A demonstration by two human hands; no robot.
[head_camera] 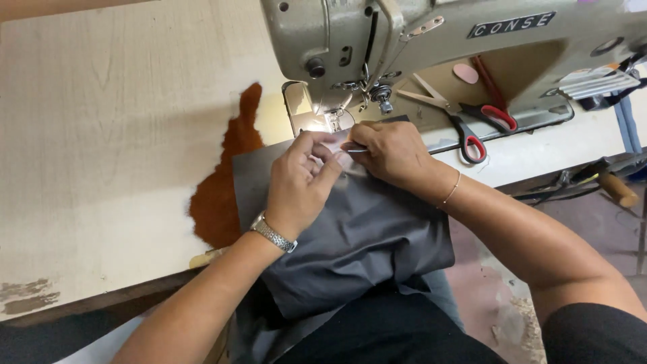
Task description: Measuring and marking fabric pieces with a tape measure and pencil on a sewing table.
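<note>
A dark grey fabric piece (367,232) lies over the table edge in front of a grey-green sewing machine (431,40). My left hand (300,182), with a metal watch on its wrist, pinches the fabric's top edge just below the needle area (337,118). My right hand (391,152), wearing a thin bracelet, presses on the same edge and holds a thin metal pin or needle between its fingertips, pointing toward the left hand. The fingertips of both hands meet over a small pale patch on the fabric.
Red-handled scissors (465,121) lie on the machine bed to the right, by a pink chalk piece (465,73). The pale wooden table (114,135) has a brown worn patch (222,189) left of the fabric. A wooden-handled tool (617,189) sits at far right.
</note>
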